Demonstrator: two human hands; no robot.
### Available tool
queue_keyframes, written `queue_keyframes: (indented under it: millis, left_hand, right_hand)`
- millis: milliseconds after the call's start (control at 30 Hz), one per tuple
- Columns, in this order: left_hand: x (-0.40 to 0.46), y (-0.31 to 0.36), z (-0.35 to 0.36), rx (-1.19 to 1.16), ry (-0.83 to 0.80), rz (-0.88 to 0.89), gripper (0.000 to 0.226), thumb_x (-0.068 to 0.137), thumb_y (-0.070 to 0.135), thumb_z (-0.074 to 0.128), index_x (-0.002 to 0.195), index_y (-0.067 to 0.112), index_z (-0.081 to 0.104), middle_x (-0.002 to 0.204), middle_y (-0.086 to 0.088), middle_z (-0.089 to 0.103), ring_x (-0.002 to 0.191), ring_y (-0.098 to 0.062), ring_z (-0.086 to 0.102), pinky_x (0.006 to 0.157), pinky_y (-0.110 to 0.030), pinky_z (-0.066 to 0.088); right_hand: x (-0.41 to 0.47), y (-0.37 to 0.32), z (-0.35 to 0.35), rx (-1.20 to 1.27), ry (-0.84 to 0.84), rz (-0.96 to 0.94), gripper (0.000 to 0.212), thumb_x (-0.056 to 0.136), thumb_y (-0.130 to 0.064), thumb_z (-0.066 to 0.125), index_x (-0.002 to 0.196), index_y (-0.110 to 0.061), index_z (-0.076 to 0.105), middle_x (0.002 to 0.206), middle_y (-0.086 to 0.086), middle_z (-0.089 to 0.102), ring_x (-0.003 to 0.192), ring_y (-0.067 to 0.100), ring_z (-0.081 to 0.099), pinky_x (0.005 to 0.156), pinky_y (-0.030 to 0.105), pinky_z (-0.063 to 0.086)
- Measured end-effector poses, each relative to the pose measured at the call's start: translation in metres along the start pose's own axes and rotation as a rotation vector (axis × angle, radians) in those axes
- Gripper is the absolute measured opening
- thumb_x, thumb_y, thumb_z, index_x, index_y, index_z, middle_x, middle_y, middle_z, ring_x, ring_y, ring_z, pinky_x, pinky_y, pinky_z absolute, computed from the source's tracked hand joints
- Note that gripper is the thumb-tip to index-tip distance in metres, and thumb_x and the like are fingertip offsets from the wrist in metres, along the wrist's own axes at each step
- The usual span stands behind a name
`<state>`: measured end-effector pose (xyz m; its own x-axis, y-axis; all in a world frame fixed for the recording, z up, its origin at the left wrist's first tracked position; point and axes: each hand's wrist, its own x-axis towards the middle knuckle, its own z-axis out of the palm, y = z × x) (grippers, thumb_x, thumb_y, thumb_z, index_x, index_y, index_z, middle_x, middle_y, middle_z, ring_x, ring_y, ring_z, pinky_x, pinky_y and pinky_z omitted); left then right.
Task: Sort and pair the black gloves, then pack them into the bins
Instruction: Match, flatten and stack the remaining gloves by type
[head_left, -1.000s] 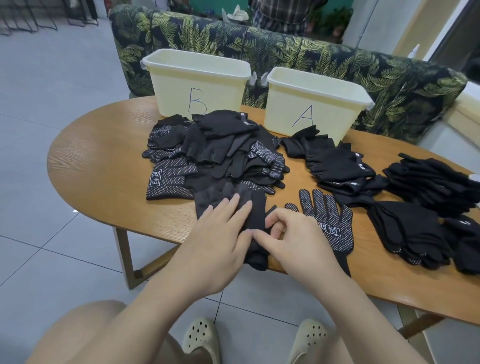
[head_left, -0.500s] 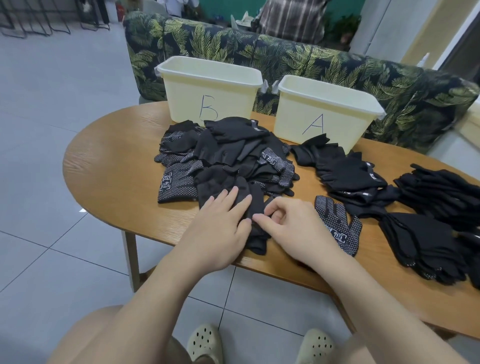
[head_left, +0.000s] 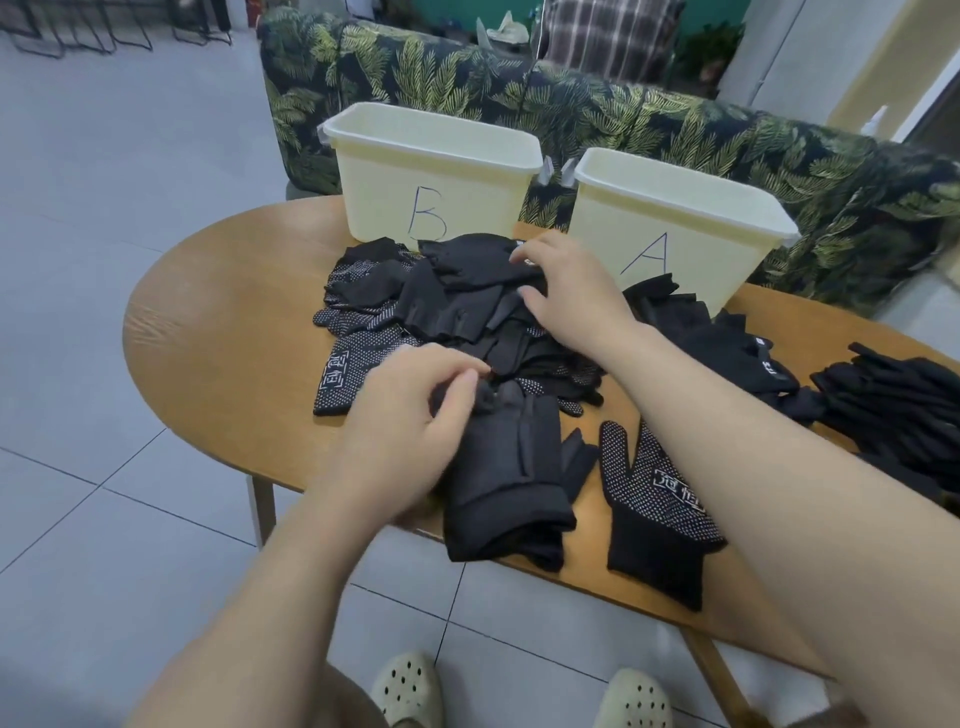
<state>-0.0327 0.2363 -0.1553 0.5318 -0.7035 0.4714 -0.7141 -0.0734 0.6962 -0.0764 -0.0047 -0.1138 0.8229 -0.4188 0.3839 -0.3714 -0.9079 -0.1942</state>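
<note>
The loose heap of black knit gloves (head_left: 457, 317), some plain and some studded with white grip dots, lies in the middle of the oval wooden tabletop (head_left: 218, 332), just in front of the cream plastic bin marked B (head_left: 431, 176). The cream plastic bin marked A (head_left: 670, 218) stands beside it, with more sorted black gloves (head_left: 893, 395) stacked at the right end.

The left hand (head_left: 410, 431) has its fingers curled, pinching the finger end of a folded plain black glove bundle (head_left: 509, 478) at the near edge. The right hand (head_left: 566, 291) reaches into the heap; its fingertips seem to close on a plain glove near the top, though the blur leaves that uncertain. A single dotted black glove (head_left: 654, 514) lies flat just beside the bundle, its cuff overhanging the edge.

These gloves look light, limp and stretchy, so they will sag and drag neighbours along when lifted. The cuff is likely the best hold, since it is the thickest part; the dotted palms should cling to each other, while the plain fabric may slide apart unless the pair is folded together.
</note>
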Motion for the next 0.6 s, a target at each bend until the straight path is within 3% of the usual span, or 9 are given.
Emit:
queue_keyframes:
  millis: [100, 233, 367, 500, 600]
  left_hand:
    - [0.012, -0.020, -0.011, -0.029, 0.158, -0.148, 0.020, 0.100, 0.019, 0.057, 0.101, 0.025, 0.076, 0.093, 0.017, 0.072, 0.090, -0.001, 0.064, 0.083, -0.023, 0.050]
    - [0.023, -0.033, -0.012, -0.064, 0.281, -0.220, 0.019, 0.099, 0.016, 0.059, 0.098, 0.024, 0.076, 0.089, 0.013, 0.074, 0.079, -0.005, 0.063, 0.073, -0.026, 0.047]
    - [0.026, -0.033, -0.010, -0.089, 0.292, -0.236, 0.018, 0.099, 0.019, 0.059, 0.098, 0.027, 0.075, 0.088, 0.012, 0.073, 0.078, -0.006, 0.063, 0.071, -0.027, 0.047]
    - [0.029, -0.026, -0.006, -0.138, 0.295, -0.259, 0.017, 0.098, 0.019, 0.060, 0.095, 0.027, 0.075, 0.083, 0.010, 0.073, 0.077, -0.008, 0.064, 0.069, -0.022, 0.049]
    - [0.027, -0.020, -0.001, -0.171, 0.279, -0.252, 0.014, 0.097, 0.018, 0.064, 0.093, 0.026, 0.075, 0.081, 0.009, 0.073, 0.075, -0.007, 0.063, 0.067, -0.014, 0.045]
  right_hand:
    - [0.019, 0.008, 0.007, -0.120, -0.073, -0.016, 0.035, 0.097, -0.014, 0.059, 0.132, -0.017, 0.064, 0.135, 0.004, 0.058, 0.129, 0.029, 0.048, 0.103, 0.047, 0.046]
    - [0.029, 0.014, 0.012, -0.161, -0.019, -0.015, 0.029, 0.100, -0.016, 0.054, 0.123, -0.018, 0.071, 0.128, 0.003, 0.067, 0.122, 0.029, 0.055, 0.102, 0.040, 0.042]
    - [0.031, 0.014, 0.003, 0.017, 0.136, -0.009, 0.022, 0.097, -0.020, 0.056, 0.108, -0.013, 0.073, 0.110, 0.005, 0.072, 0.108, 0.029, 0.061, 0.097, 0.043, 0.046]
    - [0.026, 0.008, -0.019, 0.296, 0.213, 0.029, 0.013, 0.093, -0.020, 0.062, 0.093, -0.013, 0.073, 0.087, -0.006, 0.070, 0.085, 0.011, 0.063, 0.081, 0.024, 0.049]
    - [0.018, 0.002, -0.041, 0.466, 0.239, 0.067, 0.012, 0.093, -0.018, 0.065, 0.084, -0.015, 0.071, 0.072, -0.010, 0.066, 0.067, 0.003, 0.060, 0.067, 0.017, 0.049]
